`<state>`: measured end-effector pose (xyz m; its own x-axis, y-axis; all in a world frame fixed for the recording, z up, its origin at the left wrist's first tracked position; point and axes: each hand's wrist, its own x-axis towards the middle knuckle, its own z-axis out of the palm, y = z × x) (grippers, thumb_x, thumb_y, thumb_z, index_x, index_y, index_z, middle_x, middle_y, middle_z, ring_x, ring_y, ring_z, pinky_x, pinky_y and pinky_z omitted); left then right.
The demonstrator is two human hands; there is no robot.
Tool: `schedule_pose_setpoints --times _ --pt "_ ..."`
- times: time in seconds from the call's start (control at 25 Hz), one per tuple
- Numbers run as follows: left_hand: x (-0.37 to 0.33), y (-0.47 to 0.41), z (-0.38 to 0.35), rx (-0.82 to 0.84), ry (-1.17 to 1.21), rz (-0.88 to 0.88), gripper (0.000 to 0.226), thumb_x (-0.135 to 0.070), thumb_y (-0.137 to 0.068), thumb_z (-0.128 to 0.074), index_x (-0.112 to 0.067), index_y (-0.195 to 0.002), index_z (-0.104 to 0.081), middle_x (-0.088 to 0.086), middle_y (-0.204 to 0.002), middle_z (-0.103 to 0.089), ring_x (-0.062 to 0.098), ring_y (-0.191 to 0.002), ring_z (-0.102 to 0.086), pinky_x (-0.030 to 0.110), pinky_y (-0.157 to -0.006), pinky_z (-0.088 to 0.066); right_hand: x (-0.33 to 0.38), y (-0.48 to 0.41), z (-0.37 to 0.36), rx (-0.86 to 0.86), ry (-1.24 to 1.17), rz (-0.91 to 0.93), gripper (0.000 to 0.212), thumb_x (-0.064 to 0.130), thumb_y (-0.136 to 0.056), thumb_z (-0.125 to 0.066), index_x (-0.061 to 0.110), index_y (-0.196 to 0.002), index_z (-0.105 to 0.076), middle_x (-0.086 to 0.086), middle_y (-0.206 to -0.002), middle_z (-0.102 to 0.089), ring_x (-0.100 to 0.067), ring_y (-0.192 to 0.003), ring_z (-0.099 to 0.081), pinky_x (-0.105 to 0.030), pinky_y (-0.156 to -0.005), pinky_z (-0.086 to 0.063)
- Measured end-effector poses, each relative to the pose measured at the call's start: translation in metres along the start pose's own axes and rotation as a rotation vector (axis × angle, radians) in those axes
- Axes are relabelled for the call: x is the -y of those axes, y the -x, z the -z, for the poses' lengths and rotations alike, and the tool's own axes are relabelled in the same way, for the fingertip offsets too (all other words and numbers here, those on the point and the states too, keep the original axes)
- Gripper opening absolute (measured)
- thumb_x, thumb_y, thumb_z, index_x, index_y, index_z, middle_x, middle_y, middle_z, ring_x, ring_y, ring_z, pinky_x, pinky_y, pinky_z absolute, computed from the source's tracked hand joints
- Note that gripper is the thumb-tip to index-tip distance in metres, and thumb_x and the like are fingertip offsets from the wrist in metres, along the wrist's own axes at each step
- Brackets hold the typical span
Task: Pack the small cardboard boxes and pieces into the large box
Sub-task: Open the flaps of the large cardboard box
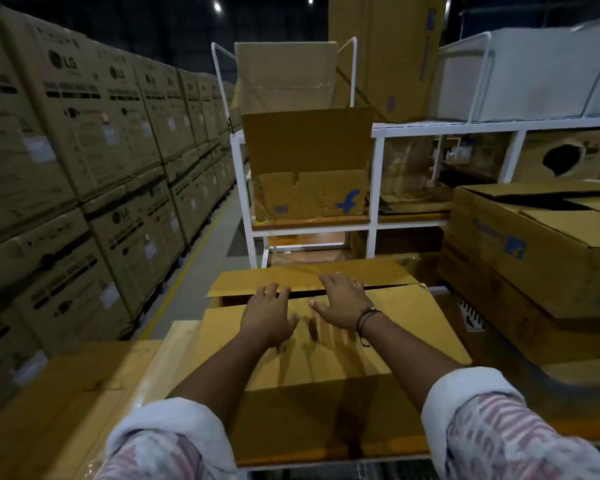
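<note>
Large brown cardboard box (326,403): directly in front of me under both arms, top facing up, long axis running left to right.
Top flaps: two, both folded down. The near flap (402,327) is towards me and the far flap (257,279) is away from me. A dark slit between them runs left to right.
Left edge: a wall of stacked brown printed cartons (84,150), too many to count. A grey floor aisle with a yellow line (201,268) gives open room between that wall and my box.
My left hand (269,317): palm down, pressing on the near flap, fingers close together and reaching the slit.
My right hand (343,303): palm down, fingers spread flat across the slit, with the tips touching the far flap.
Beyond: one white metal rack (238,188) holding two open brown cartons, one above the other.
Right edge: two stacked brown cartons with blue logos (541,244), just beside my box, so that side is tight.
</note>
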<state>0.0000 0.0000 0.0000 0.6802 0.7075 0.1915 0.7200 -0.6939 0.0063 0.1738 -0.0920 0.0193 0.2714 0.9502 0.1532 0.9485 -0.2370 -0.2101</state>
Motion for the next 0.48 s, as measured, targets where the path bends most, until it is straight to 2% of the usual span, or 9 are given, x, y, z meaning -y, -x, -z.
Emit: schedule_pose_setpoints --times 0.16,0.48 --pt "-0.012 -0.011 -0.019 0.041 0.016 0.028 0.062 -0.054 -0.1 -0.048 -0.02 -0.151 -0.04 0.007 -0.152 -0.045 0.029 -0.139 -0.039 0.043 -0.111 -0.039 -0.015 -0.007 -0.018 0.07 0.038 0.0 0.064 0.056 -0.1 -0.041 0.02 -0.154 -0.033 -0.004 -0.153 -0.046 -0.026 -0.142 -0.038 -0.054 -0.114 -0.025" --pt "-0.019 -0.021 -0.031 0.023 0.036 0.091 0.054 -0.052 -0.102 -0.042 -0.02 -0.146 -0.046 0.009 -0.141 -0.051 0.031 -0.129 -0.047 0.044 -0.106 -0.04 -0.032 -0.017 -0.027 0.087 0.049 0.016 0.056 0.052 -0.101 -0.041 0.021 -0.147 -0.042 -0.003 -0.143 -0.055 -0.024 -0.135 -0.046 -0.055 -0.114 -0.026"
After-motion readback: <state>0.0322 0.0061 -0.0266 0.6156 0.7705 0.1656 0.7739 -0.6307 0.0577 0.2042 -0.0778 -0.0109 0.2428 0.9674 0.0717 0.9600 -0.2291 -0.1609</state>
